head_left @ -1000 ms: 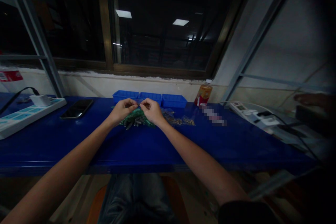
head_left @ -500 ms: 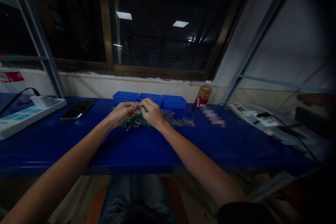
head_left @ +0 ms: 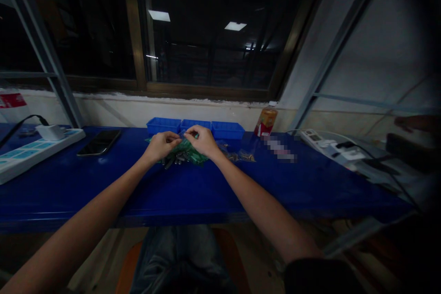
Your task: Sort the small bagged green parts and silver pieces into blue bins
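My 2 hands meet over a green-and-grey heap, pinching a small clear plastic piece.
The blue tabletop point(head_left: 186, 193) runs from its straight near edge to the heap of green and dark grey pieces point(head_left: 181, 154), with some grey ends pointing toward me. Just above the heap, my left hand point(head_left: 161, 144) and right hand point(head_left: 202, 140) are slightly apart, fingertips closed on the small clear plastic piece point(head_left: 183, 133); I cannot tell its long axis. Clear bags of brass-coloured parts point(head_left: 243, 156) lie to the right; the black rectangular phone point(head_left: 99, 142) slants at left, near the long white power strip point(head_left: 41, 154). Beyond, 3 blue plastic trays point(head_left: 195, 125) line up crosswise. The amber bottle with a red label point(head_left: 266, 121) stands to their right, its writing too small to read.
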The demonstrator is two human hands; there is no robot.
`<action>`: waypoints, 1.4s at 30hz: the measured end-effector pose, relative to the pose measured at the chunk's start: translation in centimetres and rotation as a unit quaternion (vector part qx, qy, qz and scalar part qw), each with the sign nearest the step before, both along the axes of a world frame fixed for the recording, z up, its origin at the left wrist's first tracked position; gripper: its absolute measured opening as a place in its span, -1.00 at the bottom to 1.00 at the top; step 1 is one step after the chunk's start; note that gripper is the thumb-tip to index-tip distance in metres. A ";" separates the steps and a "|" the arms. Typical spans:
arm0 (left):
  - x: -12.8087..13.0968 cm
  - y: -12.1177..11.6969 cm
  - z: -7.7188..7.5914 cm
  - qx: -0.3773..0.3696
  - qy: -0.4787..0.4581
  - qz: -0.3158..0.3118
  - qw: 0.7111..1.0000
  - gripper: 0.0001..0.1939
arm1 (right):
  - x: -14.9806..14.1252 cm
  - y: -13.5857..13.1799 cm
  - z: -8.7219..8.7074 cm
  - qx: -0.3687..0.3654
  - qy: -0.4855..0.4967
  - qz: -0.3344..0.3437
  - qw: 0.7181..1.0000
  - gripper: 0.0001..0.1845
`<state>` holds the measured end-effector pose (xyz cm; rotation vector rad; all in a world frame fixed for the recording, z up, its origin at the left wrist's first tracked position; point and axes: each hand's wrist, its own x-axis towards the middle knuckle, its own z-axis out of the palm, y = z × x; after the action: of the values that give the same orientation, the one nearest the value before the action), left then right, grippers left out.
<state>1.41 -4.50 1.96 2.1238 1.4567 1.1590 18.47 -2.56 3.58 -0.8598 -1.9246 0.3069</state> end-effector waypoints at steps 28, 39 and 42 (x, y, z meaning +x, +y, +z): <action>0.1 0.3 -0.9 0.011 0.190 -0.091 0.977 -0.72 | 12.3 6.2 -0.9 -0.159 -0.199 -0.339 0.906 -0.72; -0.1 0.5 -1.1 0.008 0.192 -0.105 0.976 -0.73 | 11.7 6.5 -2.3 -0.297 -0.080 -0.237 0.921 -0.92; 0.0 0.4 -1.0 0.018 0.180 -0.110 0.977 -0.72 | 10.7 5.4 -0.5 -0.273 0.013 -0.187 0.944 -0.96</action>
<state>1.38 -4.11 0.95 2.5423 1.2980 0.7548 29.16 2.89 3.04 -1.5511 -1.6213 0.6307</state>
